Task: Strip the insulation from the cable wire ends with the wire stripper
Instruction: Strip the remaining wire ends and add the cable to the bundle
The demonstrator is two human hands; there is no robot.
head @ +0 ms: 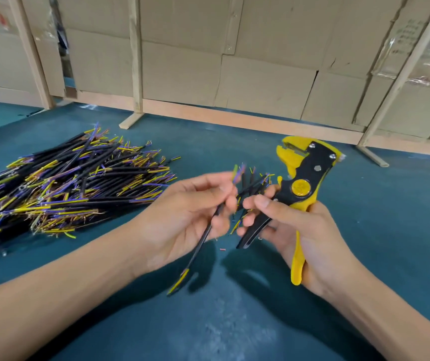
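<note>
Midway, by my reckoning. Left hand (195,212) pinched one black cable (203,238) between thumb and fingers, its upper end with yellow and purple cores fanned just left of the wire stripper (301,188). Its lower end hung toward the green mat (234,321), cores showing; whether bare copper showed there I could not tell, motion blur. Right hand (299,235) wrapped the stripper's handles, head up and away from me, jaws parted with nothing between them. Right fingertips also pinned a few more short cables (254,185) against the stripper's body. Cable end not yet in the jaws. Big pile of cables (73,183) lay well left of the stripper; many ends there showed frayed copper, so likely done, though I couldn't sort finished from unfinished. Small insulation scrap (222,249) lay on the mat below the stripper.
</note>
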